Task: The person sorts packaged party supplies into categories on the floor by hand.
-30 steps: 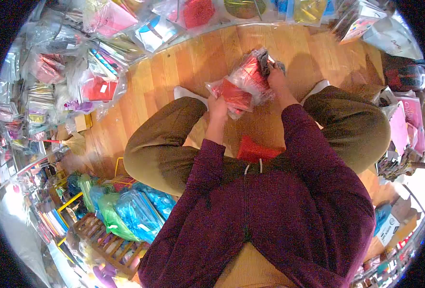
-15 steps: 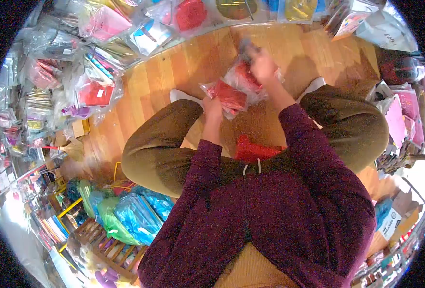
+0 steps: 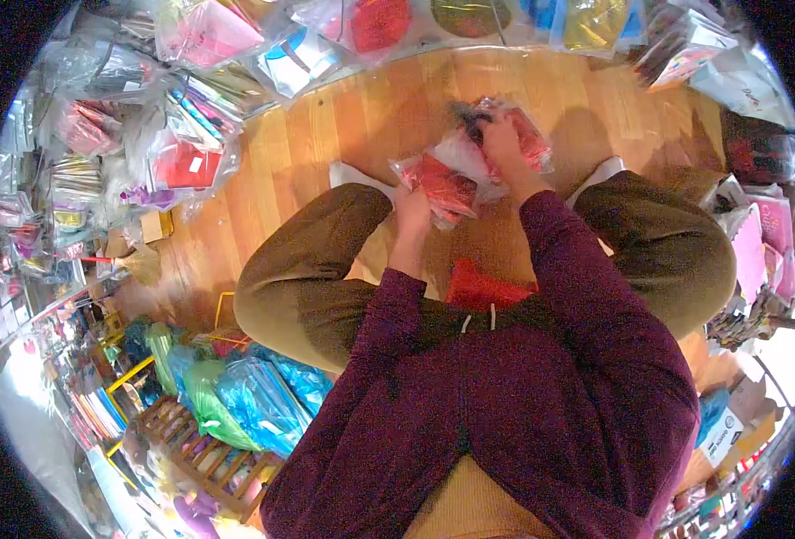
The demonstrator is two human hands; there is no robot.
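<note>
My left hand (image 3: 412,208) is closed on the near edge of a clear plastic bag with red contents (image 3: 449,187), held low over the wooden floor between my feet. My right hand (image 3: 501,142), fingers curled, grips a small dark object (image 3: 471,117) whose kind I cannot tell. Beneath and beside that hand lies a second clear bag of red material (image 3: 532,142), its whitish plastic overlapping the first bag. Close to my lap, a piece of bright red material (image 3: 485,286) rests on the floor.
Plastic-wrapped goods line the far side, among them a red round one (image 3: 381,22). More packets, including a red one (image 3: 184,169), are piled at left. Blue bags (image 3: 258,395) and a wooden rack (image 3: 204,458) stand at lower left. Pink packages (image 3: 770,238) are at right.
My right hand has come down with the dark object, from above the second bag onto it. That bag now shows more of its red side to the right. The view has shifted slightly.
</note>
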